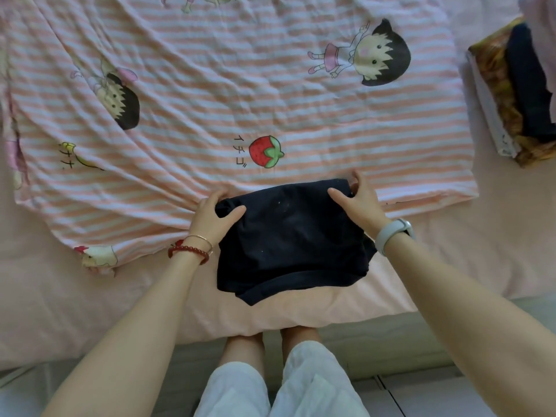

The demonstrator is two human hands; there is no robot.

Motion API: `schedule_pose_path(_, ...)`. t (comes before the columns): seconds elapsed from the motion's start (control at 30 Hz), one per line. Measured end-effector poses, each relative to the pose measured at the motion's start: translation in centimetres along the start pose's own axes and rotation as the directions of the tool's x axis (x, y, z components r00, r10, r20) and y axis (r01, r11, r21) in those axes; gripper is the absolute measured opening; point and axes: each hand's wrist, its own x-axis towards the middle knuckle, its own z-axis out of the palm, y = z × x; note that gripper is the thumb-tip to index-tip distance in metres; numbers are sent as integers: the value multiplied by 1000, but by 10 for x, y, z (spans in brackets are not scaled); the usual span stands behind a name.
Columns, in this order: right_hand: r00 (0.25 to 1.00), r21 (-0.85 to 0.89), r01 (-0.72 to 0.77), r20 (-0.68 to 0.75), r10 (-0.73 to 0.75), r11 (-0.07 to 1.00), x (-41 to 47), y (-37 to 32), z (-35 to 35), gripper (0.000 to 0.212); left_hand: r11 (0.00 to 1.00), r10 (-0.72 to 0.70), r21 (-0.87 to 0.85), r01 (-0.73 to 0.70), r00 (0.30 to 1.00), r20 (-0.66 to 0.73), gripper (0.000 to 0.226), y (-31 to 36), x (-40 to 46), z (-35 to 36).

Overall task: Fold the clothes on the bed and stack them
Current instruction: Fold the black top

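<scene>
A folded dark navy garment (288, 239) lies near the bed's front edge, partly over the hem of a striped quilt. My left hand (212, 218) grips its far left corner, thumb on top and fingers tucked under the cloth. At the far right corner my right hand (358, 200) holds the fabric the same way, thumb on top and fingers behind the fold. At the right edge of the bed sits a stack of folded clothes (511, 91), a dark piece on top of a brown patterned one and a white one.
The pink-and-white striped cartoon quilt (240, 94) covers most of the bed behind the garment. A plain pink sheet (75, 296) shows along the front and right. My legs in white trousers stand against the bed edge on a tiled floor (421, 395).
</scene>
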Motion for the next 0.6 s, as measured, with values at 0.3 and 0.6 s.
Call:
schedule_pose_path(0.3, 981, -49, 189, -41, -191, 981, -16, 1, -13, 8, 981, 139, -121, -149, 986, -93, 5, 13, -28, -17)
schedule_pose_path(0.6, 893, 24, 398, -240, -381, 917, 29, -105, -63, 12, 915, 247, -232, -329, 914, -322, 3, 109, 26, -75)
